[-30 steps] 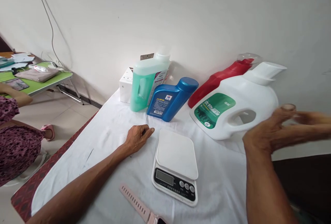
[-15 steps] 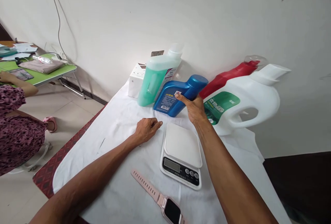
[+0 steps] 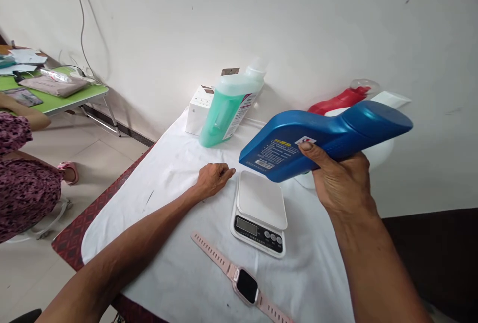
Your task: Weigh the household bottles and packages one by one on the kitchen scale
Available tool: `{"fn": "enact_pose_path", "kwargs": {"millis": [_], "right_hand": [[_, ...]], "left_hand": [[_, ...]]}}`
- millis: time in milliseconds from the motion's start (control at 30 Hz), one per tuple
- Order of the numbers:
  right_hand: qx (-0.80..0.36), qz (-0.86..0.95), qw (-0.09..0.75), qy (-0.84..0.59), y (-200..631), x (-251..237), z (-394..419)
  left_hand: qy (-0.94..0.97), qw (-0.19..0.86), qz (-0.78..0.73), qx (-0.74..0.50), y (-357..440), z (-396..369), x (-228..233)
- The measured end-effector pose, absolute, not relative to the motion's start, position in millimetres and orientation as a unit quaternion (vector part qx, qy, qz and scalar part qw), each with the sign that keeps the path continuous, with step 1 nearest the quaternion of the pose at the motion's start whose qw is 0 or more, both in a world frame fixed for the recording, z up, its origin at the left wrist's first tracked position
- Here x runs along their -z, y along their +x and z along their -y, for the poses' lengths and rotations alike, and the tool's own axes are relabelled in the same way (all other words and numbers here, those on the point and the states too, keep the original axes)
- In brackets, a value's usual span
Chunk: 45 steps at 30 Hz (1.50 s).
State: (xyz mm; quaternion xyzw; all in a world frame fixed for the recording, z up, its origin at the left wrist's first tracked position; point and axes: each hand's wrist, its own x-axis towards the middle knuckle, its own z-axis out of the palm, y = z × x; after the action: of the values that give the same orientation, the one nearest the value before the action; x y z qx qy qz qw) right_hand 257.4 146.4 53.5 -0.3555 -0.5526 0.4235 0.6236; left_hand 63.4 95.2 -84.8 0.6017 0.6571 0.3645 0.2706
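My right hand point(image 3: 341, 178) grips a blue bottle point(image 3: 291, 139) with printed text and a barcode, thumb on its near face. The bottle is tilted in the air, its cap toward the right, its base above the back edge of a white kitchen scale point(image 3: 261, 198). Left of the scale, my left hand point(image 3: 214, 179) rests on the white cloth in a loose fist with its thumb out. It holds nothing that I can see. A pink smartwatch point(image 3: 246, 285) lies in front of the scale.
A bottle of green liquid point(image 3: 224, 109) stands by a white box point(image 3: 199, 109) near the wall. A red bottle point(image 3: 338, 101) and a white jug point(image 3: 392, 98) are partly hidden behind the blue bottle. At far left, a person point(image 3: 28, 173) sits by a green table point(image 3: 89, 93).
My right hand has lifted the blue bottle off the cloth and brought it nearer and rightward, tipping it over. My left hand has stayed in place on the cloth.
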Motion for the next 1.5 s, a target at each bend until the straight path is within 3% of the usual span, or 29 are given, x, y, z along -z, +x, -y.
{"fn": "enact_pose_path", "kwargs": {"millis": [333,767,933,1133,1500], "right_hand": [[-0.446,0.526,0.579,-0.435,285,-29,-98],[-0.425,0.536,0.6,-0.415,299,-10,-96],[-0.42,0.462,0.637,-0.452,326,29,-85],[-0.363,0.459,0.582,-0.564,348,96,-66],[-0.386,0.464,0.563,-0.565,357,101,-74]], "left_hand": [[0.611,0.259,-0.655,-0.363,63,-95,84],[0.612,0.254,-0.655,-0.362,62,-96,84],[0.613,0.251,-0.655,-0.364,63,-96,82],[0.616,0.25,-0.654,-0.36,64,-95,80],[0.621,0.244,-0.652,-0.361,65,-92,77]]}}
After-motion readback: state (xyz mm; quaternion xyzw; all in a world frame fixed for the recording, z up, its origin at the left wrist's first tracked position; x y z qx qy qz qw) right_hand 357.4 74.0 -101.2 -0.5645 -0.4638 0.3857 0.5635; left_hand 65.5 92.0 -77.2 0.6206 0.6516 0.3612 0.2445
